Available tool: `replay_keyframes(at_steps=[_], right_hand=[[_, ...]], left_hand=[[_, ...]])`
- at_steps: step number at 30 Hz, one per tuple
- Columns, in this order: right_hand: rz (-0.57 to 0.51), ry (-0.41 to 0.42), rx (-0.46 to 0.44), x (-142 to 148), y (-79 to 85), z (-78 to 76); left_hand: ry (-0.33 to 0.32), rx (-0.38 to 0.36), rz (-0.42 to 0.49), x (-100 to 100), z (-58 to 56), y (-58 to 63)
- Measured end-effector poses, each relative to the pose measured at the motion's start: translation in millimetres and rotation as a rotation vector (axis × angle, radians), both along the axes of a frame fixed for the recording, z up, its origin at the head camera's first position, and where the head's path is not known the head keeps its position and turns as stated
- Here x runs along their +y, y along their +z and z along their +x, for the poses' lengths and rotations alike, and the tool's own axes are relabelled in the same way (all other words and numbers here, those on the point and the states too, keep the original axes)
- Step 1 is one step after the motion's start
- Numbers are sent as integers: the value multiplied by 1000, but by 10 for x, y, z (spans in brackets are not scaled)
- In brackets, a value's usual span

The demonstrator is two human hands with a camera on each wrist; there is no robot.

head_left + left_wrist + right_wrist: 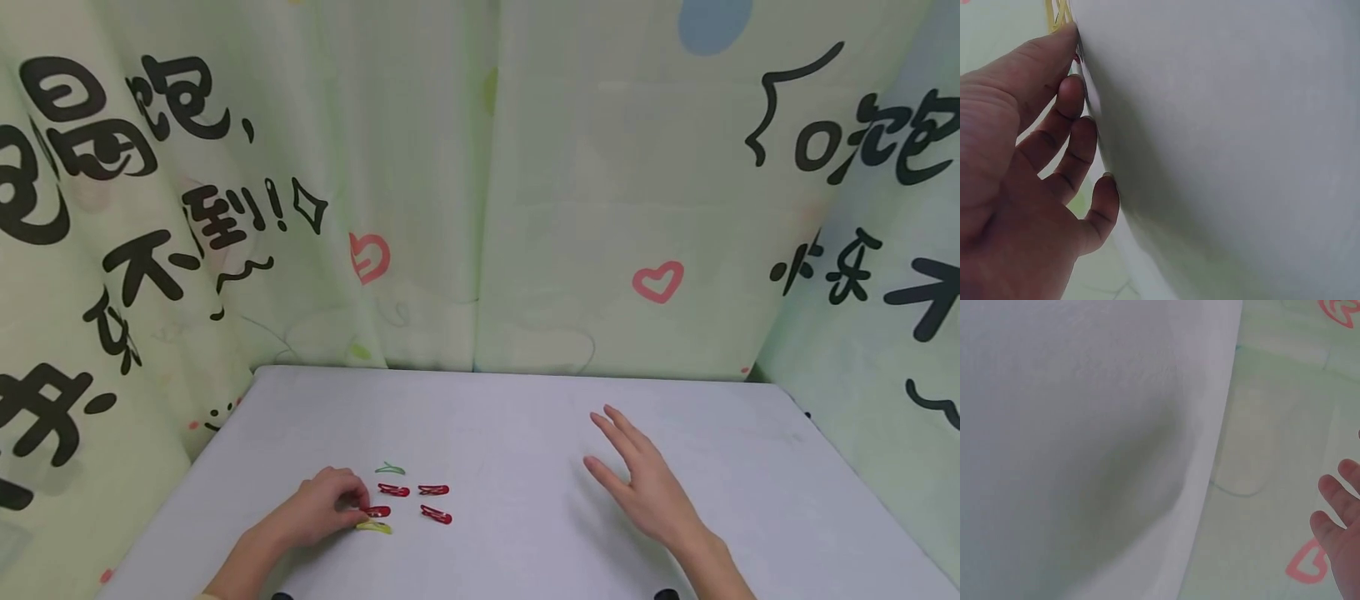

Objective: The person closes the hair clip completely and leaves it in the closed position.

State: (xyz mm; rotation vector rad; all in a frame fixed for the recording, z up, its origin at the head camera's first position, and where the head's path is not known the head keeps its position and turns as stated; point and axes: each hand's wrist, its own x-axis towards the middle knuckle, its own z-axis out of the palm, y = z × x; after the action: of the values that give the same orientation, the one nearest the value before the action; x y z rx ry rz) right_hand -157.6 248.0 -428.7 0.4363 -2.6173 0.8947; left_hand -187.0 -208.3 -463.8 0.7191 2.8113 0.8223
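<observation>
Small snap hair clips lie grouped on the left half of the white table. My left hand (326, 504) pinches one end of a red hair clip (379, 511) between thumb and fingers, low at the tabletop. Right beside the thumb is a yellow hair clip (375, 527), part of which also shows in the left wrist view (1059, 15). Farther out lie more red clips (393, 490), two of them to the right, and a green clip (390, 468) tops the group. Away on the right, my right hand (637, 483) hovers with fingers spread, holding nothing.
The white table (517, 433) spans the lower view, its far edge against a pale green curtain (562, 208) printed with black characters and pink hearts. Curtain also hangs along both sides. Two small dark objects (666, 594) show at the bottom edge.
</observation>
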Motion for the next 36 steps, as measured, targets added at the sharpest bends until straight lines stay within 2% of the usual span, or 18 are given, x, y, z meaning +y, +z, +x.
replay_keyframes(at_steps=[5,13,20,30,36], right_hand=[[-1,-4,-9,-1,19,31],[-3,-2,12,-2,27,33],[-9,5,28,-8,28,29],[-12,15,39,-18,41,27],[-9,12,42,-48,77,35]], left_hand=[[10,-5,19,-32,21,26],[73,-50,96,10,30,155],[16,10,226,67,9,219],[15,53,268,220,30,293],[21,52,302,350,45,353]])
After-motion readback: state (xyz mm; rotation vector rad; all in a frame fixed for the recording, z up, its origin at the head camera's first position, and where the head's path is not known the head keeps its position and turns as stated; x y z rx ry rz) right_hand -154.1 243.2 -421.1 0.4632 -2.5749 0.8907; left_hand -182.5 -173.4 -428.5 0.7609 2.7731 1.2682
